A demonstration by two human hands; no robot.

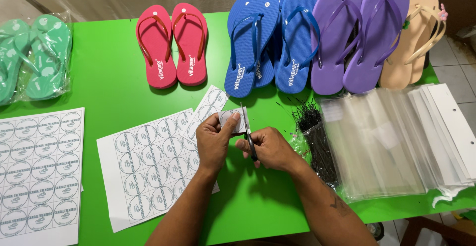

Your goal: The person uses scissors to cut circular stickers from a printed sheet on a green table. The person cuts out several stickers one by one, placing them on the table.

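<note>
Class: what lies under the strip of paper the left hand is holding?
Under the strip, a label sheet lies on the green table. The left hand and forearm cover part of that sheet.

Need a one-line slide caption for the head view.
Left hand holds a round paper label while right hand cuts it with scissors over a green table.

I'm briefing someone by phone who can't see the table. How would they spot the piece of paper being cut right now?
Start at the green table and find the two hands near its middle. The left hand pinches a small paper piece with one round printed label, and scissors in the right hand cut at it. Unlike the full label sheets lying flat, it is tiny and held up.
</note>
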